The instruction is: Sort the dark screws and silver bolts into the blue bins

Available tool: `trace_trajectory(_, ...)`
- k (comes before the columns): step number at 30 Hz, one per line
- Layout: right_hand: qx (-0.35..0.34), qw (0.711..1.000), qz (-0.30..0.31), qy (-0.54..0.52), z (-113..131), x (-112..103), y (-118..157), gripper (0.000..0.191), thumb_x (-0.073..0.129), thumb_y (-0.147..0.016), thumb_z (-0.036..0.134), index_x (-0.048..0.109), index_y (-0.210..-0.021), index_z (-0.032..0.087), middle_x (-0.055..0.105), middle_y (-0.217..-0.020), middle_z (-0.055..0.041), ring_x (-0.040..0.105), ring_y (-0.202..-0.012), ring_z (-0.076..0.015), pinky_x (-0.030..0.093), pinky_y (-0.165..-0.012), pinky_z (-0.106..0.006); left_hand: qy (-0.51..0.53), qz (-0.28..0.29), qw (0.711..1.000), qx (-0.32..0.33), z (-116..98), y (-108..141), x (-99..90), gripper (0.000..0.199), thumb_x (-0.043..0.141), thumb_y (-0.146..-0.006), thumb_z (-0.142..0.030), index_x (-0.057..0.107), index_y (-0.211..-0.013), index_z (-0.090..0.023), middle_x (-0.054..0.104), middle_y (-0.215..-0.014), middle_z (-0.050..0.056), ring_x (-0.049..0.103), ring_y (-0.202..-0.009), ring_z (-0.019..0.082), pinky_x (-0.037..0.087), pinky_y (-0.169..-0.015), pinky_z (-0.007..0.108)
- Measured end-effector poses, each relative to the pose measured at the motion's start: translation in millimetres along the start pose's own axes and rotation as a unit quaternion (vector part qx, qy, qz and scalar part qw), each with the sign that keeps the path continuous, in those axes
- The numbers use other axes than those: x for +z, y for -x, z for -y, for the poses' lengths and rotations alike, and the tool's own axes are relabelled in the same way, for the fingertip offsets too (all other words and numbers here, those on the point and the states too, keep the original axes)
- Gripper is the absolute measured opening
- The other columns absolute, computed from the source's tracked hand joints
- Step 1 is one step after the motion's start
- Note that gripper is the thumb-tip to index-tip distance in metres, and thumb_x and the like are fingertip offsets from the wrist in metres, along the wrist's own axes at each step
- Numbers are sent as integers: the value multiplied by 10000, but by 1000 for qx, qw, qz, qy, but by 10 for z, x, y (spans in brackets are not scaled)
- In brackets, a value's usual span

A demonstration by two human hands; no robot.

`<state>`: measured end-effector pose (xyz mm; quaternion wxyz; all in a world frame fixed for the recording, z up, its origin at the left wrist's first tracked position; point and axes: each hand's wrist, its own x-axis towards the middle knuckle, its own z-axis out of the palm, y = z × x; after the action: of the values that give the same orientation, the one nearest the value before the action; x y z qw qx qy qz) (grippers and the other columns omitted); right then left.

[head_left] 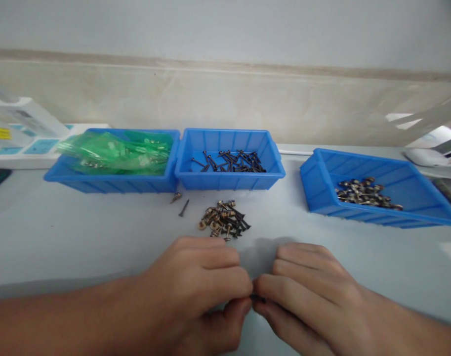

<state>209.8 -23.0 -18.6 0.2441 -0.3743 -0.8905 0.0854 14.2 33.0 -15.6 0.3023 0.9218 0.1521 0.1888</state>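
Note:
My left hand [206, 287] and my right hand [310, 291] meet at the fingertips near the bottom centre, both closed in a pinch. Between them shows a small dark piece, perhaps a black screw [257, 298]; most of it is hidden by the fingers. Just beyond my left hand lies a mixed pile of brass-coloured and black screws [225, 220]. Left of the pile, a single black screw [184, 207] and a brass-coloured screw [176, 197] lie apart on the table [110, 227].
A blue bin [228, 182] behind the pile holds black screws. To its left, another blue bin [114, 185] holds green plastic bags [121, 151]. A third blue bin [373, 217] at right holds shiny screws. A white power strip [36, 159] lies far left.

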Motion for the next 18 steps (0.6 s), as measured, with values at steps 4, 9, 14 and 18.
trace_trajectory(4,-8,1000,2,1,-4,-6,5,231,414,-908,185,595,-766,173,535,-555,8,490,-530,-120,426,-588,-259,14,12,1000,-12,7,-13,-16,196,427,-824,-84,473,-651,-164,486,-591,-32,447,-561,86,312,-521,218)
trace_trajectory(9,28,999,-7,-36,-31,-24,16,176,443,-894,182,586,-793,165,536,-563,14,488,-522,-111,391,-540,-250,26,37,998,-43,27,1,-17,52,468,-851,-143,490,-829,-185,547,-684,-47,492,-591,77,358,-543,193)
trace_trajectory(14,39,998,-8,-47,-45,-16,-1,140,454,-886,175,581,-825,170,533,-562,17,488,-516,-109,372,-510,-240,10,25,999,-46,34,26,-15,67,448,-860,-135,470,-834,-192,545,-676,-60,490,-567,74,362,-530,196)
trace_trajectory(18,45,998,-20,-40,-46,-10,8,105,464,-882,188,568,-889,177,574,-607,16,530,-558,-113,420,-563,-242,20,28,999,-35,33,15,-33,95,431,-857,-127,488,-806,-183,541,-653,-54,485,-552,77,358,-518,207)
